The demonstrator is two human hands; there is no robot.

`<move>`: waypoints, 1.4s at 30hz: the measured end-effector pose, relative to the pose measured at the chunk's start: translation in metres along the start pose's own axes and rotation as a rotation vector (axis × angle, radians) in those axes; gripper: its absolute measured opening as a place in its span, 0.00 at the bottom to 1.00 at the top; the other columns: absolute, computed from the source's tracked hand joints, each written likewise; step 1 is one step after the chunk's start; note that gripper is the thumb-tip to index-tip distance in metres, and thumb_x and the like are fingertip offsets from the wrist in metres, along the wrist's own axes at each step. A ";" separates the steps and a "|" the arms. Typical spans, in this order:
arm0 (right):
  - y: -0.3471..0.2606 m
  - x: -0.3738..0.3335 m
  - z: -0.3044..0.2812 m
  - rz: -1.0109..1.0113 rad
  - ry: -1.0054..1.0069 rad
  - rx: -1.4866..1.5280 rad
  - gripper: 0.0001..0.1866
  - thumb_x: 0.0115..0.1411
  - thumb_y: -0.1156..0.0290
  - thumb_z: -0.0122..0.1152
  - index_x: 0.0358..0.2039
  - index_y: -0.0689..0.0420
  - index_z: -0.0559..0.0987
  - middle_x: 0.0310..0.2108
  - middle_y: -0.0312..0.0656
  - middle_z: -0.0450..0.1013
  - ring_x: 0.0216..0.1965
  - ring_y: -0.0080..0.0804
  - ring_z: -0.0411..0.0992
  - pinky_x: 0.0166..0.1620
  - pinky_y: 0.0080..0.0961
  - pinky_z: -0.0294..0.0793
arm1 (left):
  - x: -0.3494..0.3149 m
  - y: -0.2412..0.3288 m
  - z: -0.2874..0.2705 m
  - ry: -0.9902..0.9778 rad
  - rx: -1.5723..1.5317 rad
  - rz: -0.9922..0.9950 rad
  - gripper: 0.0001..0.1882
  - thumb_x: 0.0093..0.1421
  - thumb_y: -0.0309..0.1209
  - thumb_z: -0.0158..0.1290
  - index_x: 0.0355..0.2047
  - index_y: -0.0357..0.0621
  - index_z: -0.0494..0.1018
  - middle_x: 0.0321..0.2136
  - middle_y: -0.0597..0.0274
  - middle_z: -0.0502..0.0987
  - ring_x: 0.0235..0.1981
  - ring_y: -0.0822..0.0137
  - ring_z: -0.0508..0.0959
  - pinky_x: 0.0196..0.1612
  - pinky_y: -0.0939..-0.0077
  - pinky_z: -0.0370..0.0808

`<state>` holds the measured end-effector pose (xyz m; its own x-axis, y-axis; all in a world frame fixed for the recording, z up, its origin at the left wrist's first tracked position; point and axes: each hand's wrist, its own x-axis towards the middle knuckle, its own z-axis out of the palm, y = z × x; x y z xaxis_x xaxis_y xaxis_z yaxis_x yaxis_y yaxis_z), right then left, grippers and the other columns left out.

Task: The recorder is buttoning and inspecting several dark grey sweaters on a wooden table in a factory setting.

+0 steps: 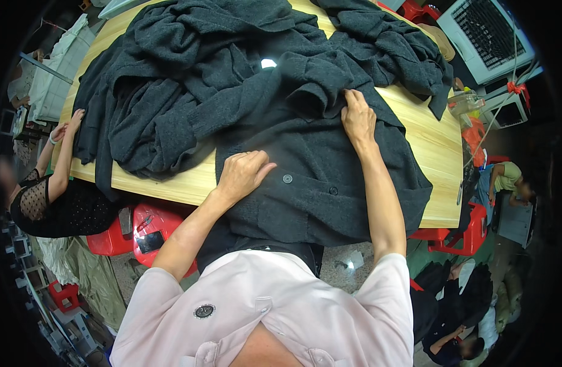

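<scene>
Head view, centre: left hand (247, 173) and right hand (359, 117) curl on a charcoal coat (321, 153), pinching unclear; weight overhanging the table (437, 189) could drag it down.

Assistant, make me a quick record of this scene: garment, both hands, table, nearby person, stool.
garment: dark grey fabric garment, two round buttons showing
left hand: bare left hand, curled on garment; grip unclear
right hand: bare right hand, fingertips at a raised fold; grip unclear
table: pale wood-grain table, bearing heaped dark grey cloth
person: co-worker in black dotted clothing, left side
stool: red plastic stool
</scene>
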<state>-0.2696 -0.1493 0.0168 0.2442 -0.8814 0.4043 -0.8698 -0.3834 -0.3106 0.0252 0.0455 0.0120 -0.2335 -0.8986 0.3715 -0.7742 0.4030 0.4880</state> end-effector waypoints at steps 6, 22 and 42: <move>0.014 -0.008 -0.062 0.059 0.312 0.354 0.28 0.59 0.88 0.50 0.56 0.61 0.87 0.40 0.54 0.86 0.31 0.39 0.86 0.41 0.35 0.86 | 0.011 0.002 -0.006 0.023 0.022 -0.061 0.15 0.63 0.35 0.71 0.38 0.41 0.77 0.33 0.57 0.83 0.34 0.53 0.86 0.36 0.61 0.80; 0.098 -0.084 -0.159 0.415 0.557 0.583 0.09 0.79 0.71 0.53 0.47 0.63 0.78 0.42 0.40 0.82 0.42 0.27 0.84 0.43 0.30 0.91 | 0.182 0.012 0.097 0.310 -0.467 -0.311 0.11 0.70 0.29 0.56 0.45 0.34 0.81 0.36 0.37 0.85 0.41 0.36 0.86 0.44 0.53 0.82; 0.080 -0.186 -0.094 0.099 -0.145 0.070 0.10 0.74 0.76 0.57 0.54 0.58 0.74 0.77 0.51 0.63 0.76 0.59 0.63 0.80 0.51 0.58 | -0.026 -0.038 -0.036 -0.014 0.051 0.060 0.21 0.58 0.13 0.56 0.51 0.40 0.81 0.59 0.54 0.84 0.61 0.47 0.83 0.63 0.55 0.80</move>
<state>-0.4250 0.0102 -0.0026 0.2230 -0.9443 0.2420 -0.8618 -0.3070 -0.4038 0.0819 0.0595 0.0121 -0.2880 -0.8756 0.3879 -0.7873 0.4471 0.4246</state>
